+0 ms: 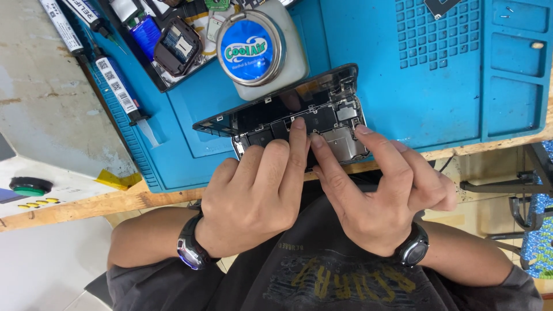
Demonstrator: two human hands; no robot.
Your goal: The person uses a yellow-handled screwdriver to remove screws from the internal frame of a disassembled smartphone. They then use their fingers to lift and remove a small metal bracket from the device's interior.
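An opened smartphone [322,129] is seen lying at the near edge of the blue work mat [368,69], its innards exposed and its dark screen panel [271,106] lifted up on the far side like a book cover. The left hand [256,196] is laid over the near left part of the phone body, fingers half curled, with one fingertip pressed down on the internals near the middle; nothing is gripped, the phone is only steadied. The right hand [374,196] is brought in from the other side: two fingers are stretched out and set on the metal shielding at the phone's right end, the remaining fingers folded into the palm. A dark wristwatch is worn on each wrist.

Just beyond the raised screen, a round tin with a blue lid [249,49] is resting on a whitish container. At the mat's left edge, syringe-like tubes [118,86] are lined up. The mat is carried by a wooden desk [86,204].
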